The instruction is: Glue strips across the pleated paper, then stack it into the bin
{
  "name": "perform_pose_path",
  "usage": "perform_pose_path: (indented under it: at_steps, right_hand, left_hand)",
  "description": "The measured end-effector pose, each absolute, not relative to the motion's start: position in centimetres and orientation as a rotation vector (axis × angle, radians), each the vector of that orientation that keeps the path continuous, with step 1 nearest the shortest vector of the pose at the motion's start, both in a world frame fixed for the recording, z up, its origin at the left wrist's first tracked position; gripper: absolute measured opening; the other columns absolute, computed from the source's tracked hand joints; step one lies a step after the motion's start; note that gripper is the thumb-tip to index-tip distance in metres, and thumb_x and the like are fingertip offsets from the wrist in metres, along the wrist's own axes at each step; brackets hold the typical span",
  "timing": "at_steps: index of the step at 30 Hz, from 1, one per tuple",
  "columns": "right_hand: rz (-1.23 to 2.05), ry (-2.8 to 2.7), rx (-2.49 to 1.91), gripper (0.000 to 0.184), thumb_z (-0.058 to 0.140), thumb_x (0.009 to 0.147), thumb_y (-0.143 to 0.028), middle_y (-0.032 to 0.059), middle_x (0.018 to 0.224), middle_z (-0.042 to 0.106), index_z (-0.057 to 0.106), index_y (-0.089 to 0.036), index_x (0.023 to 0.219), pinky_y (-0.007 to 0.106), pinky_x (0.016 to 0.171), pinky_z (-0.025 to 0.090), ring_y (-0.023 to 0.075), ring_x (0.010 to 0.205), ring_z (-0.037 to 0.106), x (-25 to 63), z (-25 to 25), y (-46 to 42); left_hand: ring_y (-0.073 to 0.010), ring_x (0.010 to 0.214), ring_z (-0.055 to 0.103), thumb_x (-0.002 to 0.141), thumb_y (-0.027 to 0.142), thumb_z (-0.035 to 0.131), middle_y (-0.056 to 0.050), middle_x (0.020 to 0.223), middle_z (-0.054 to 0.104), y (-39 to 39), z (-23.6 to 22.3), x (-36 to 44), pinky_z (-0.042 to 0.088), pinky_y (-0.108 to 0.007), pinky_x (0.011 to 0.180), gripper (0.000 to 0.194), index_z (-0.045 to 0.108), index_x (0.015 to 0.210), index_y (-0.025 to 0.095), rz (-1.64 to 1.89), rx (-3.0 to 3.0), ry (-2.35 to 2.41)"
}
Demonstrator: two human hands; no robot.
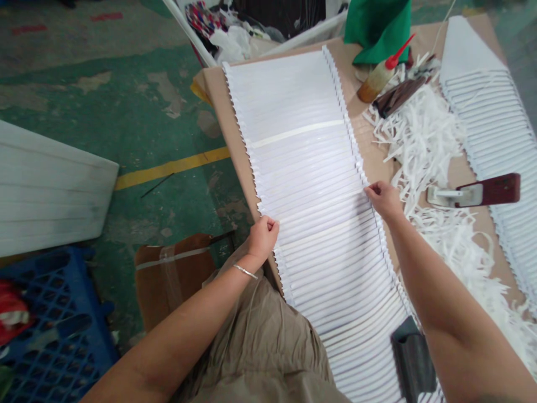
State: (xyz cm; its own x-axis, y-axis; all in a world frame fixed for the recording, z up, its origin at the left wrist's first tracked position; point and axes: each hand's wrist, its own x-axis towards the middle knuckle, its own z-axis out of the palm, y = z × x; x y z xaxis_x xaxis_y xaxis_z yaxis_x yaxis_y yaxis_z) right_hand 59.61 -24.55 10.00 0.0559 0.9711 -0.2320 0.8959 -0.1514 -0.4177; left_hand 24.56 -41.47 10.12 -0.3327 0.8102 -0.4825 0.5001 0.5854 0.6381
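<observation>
A long white panel of many overlapping strips, with small notched tabs down both edges, lies lengthwise in front of me. My left hand is closed in a pinch at its left edge. At the right edge my right hand pinches too, a little farther up. A white strip runs across the panel between the two pinches; its ends are hidden by my fingers. On the panel's lower right rests a dark grey block-like object.
Cut white strips are heaped right of the panel. By them are a red-tipped bottle and a tool with a dark red handle. Another slatted panel lies far right. A padded stool and blue pallet stand left.
</observation>
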Motion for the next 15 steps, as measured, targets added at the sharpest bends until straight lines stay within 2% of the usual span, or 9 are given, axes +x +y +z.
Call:
perform_pose_path:
  at_steps: [15]
  right_hand:
    - [0.665,-2.055,-2.276,0.021,0.055,0.086,-0.037,0.0067,0.079,0.067,0.064,-0.018,0.087,0.030,0.070,0.042,0.0201,0.073,0.058,58.6,8.5,-24.1]
  left_hand:
    - [-0.0163,0.060,0.057,0.083,0.032,0.055,0.000,0.062,0.061,-40.9,9.9,24.8,0.038,-0.026,0.061,0.020,0.052,0.067,0.021,0.393,1.134,2.022]
